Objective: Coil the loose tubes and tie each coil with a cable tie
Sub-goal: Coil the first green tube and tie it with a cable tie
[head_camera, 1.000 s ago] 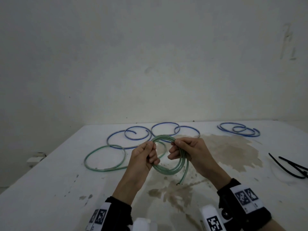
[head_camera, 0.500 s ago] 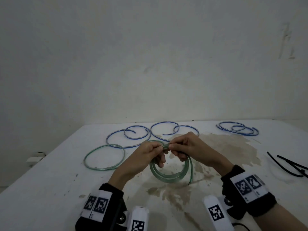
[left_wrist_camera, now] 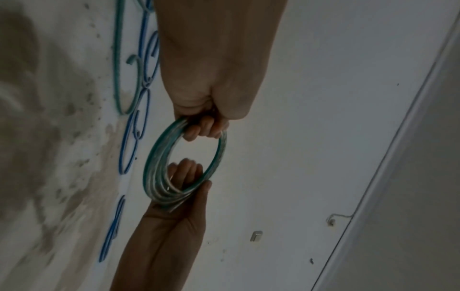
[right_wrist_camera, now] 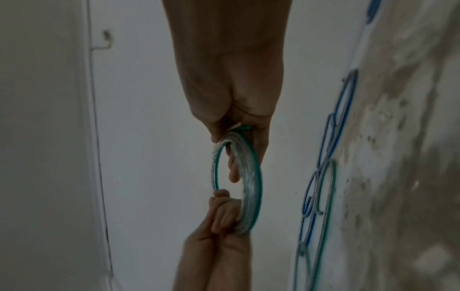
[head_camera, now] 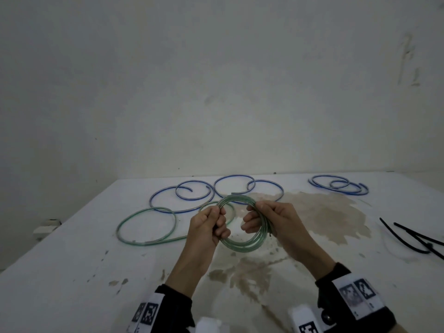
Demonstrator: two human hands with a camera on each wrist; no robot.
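Note:
A green translucent tube is wound into a small coil (head_camera: 242, 247) of several turns, held above the table. My left hand (head_camera: 217, 223) grips the coil's left side with curled fingers. My right hand (head_camera: 254, 218) grips its right side, where a short tube end sticks out. More green tube (head_camera: 146, 241) lies in a loose loop on the table to the left and runs behind my left hand. The left wrist view shows the coil (left_wrist_camera: 159, 163) between my left hand (left_wrist_camera: 204, 128) and right hand (left_wrist_camera: 184, 175). The right wrist view shows the same coil (right_wrist_camera: 254, 177).
Loose blue tubes (head_camera: 182, 195) (head_camera: 247, 188) curl along the back of the white, stained table (head_camera: 72, 272), with another blue bundle (head_camera: 338, 187) at the back right. Black cable ties (head_camera: 413, 239) lie near the right edge. A wall stands close behind.
Half a second ago both hands pinched the top of the coil together. They have moved apart to opposite sides, and the tube end that hung down is gathered into the right hand.

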